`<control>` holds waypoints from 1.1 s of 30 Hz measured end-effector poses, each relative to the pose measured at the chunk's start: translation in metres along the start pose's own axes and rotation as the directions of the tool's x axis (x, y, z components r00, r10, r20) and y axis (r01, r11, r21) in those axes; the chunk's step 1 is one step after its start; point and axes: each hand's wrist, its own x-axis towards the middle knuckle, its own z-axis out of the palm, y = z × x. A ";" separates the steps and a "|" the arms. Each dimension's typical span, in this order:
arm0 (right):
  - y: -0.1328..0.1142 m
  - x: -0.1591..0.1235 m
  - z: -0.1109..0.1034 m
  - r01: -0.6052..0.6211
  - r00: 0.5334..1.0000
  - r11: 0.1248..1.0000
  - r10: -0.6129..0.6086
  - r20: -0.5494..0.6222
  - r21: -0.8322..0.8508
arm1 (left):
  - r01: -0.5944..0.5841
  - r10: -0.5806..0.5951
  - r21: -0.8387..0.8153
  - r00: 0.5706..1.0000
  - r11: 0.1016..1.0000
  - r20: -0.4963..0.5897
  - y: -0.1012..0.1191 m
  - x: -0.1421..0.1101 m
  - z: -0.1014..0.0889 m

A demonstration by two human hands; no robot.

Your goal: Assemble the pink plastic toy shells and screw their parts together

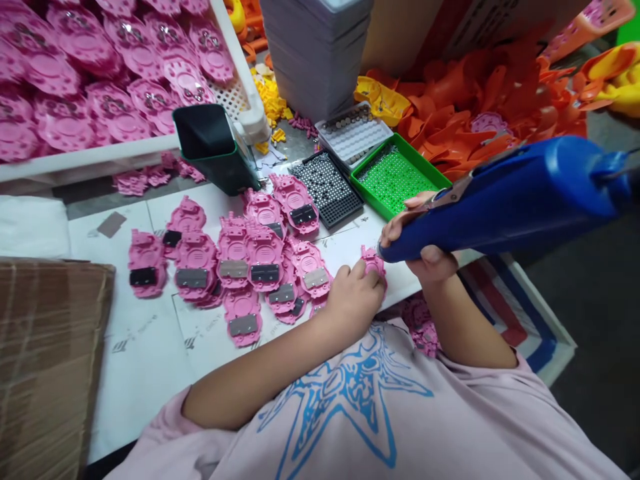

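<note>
My right hand (433,264) is wrapped round a blue electric screwdriver (500,200). Its tip end points left and down, close above a pink plastic casing (373,259) at the table's edge. My left hand (354,299) is closed on that casing, with the fingers covering much of it. Left of this hand lie several more pink casings (265,247), some overlapping, with black or grey rectangular covers on them. Just beyond my hands are a green tray (440,179) and a black perforated tray (345,217), both dotted with small screws.
A dark open bin (215,153) stands by a white crate (245,123) full of pink casings. Behind are a grey stack (315,60) and heaped orange plastic parts (465,93). A cardboard box (50,360) sits at the left; a striped container (540,333) is low on the right.
</note>
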 end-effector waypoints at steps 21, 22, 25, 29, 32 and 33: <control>-0.068 0.003 -0.048 0.246 0.654 0.907 -0.415 -0.632 -0.341 | -0.078 0.081 0.168 0.997 0.983 -0.013 -0.005 -0.002 0.000; -0.066 0.004 -0.056 0.237 0.630 0.904 -0.421 -0.652 -0.355 | -0.087 0.090 0.175 0.996 0.981 -0.011 -0.005 -0.002 -0.001; -0.056 0.008 -0.079 0.210 0.572 0.901 -0.427 -0.700 -0.379 | -0.086 0.089 0.172 0.996 0.981 -0.012 -0.007 -0.001 0.000; -0.042 0.012 -0.097 0.176 0.536 0.902 -0.424 -0.730 -0.395 | -0.066 0.071 0.144 0.997 0.987 -0.033 -0.007 -0.001 0.000; -0.037 0.011 -0.102 0.148 0.549 0.909 -0.403 -0.732 -0.389 | -0.050 0.056 0.133 0.997 0.990 -0.046 -0.007 -0.002 0.000; -0.037 0.010 -0.103 0.144 0.552 0.913 -0.395 -0.734 -0.383 | -0.048 0.055 0.132 0.997 0.990 -0.047 -0.007 -0.002 0.000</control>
